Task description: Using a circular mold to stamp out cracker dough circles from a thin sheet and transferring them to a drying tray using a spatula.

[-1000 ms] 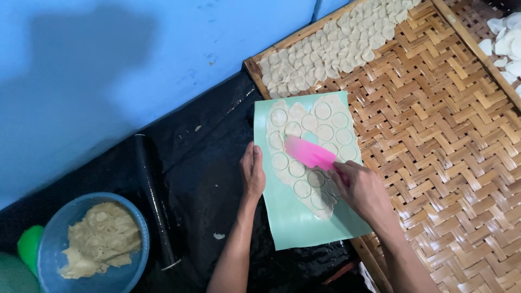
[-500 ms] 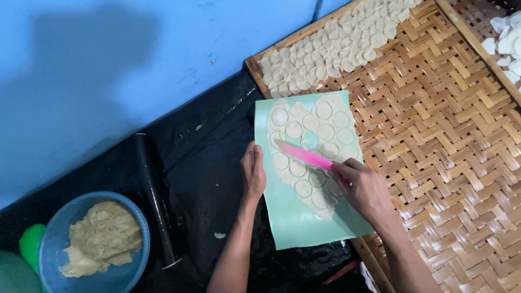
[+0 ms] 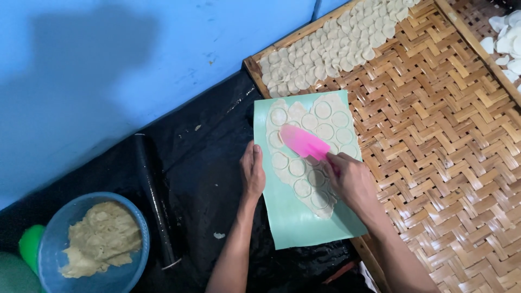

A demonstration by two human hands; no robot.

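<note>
Two hands on it: the left hand (image 3: 253, 172) lies flat and spread on the edge of the green mat (image 3: 296, 220), pinning it, while the right hand (image 3: 351, 182) is clamped round a pink scraper (image 3: 304, 142) laid across the dough sheet (image 3: 309, 157) on the mat. That dough, scored into rounds, looks soft, thin and tearable, so I'd lift each round from underneath, not pinch it.

Blue bowl (image 3: 129, 217) of dough, black rolling pin (image 3: 154, 198) (beside it), blue wall (image 3: 108, 65).
</note>
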